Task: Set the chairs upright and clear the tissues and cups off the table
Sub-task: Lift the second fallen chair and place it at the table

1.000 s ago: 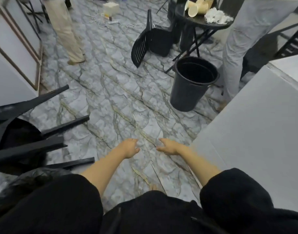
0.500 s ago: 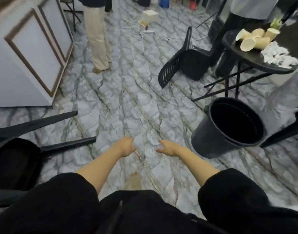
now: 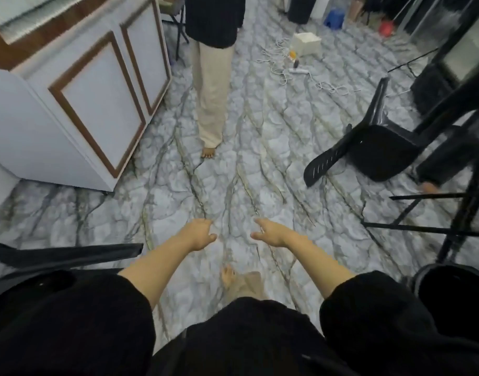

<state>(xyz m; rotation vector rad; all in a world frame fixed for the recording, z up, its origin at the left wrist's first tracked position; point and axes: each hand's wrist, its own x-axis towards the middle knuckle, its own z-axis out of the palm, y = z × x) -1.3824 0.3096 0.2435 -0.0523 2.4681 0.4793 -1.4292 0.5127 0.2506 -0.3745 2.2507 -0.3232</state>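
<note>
A black plastic chair (image 3: 374, 147) lies tipped over on the marble floor at the right. A leg of a second overturned black chair (image 3: 64, 256) juts in from the lower left. My left hand (image 3: 199, 234) and my right hand (image 3: 273, 233) hang empty in front of me over the floor, fingers loosely curled, touching nothing. Only the black legs of the folding table (image 3: 466, 213) show at the right edge; its top, the cups and the tissues are out of view.
A person in beige trousers (image 3: 211, 99) stands ahead at centre. A white cabinet (image 3: 78, 104) fills the upper left. The black bin's rim (image 3: 450, 283) shows at the lower right. A white box (image 3: 306, 43) and cables lie far ahead. Another person's foot (image 3: 429, 187) is beside the table.
The view has swung left: the bin and table slid to the right edge, the cups and tissues left the frame, and the cabinet and standing person came nearer. My hands stay empty.
</note>
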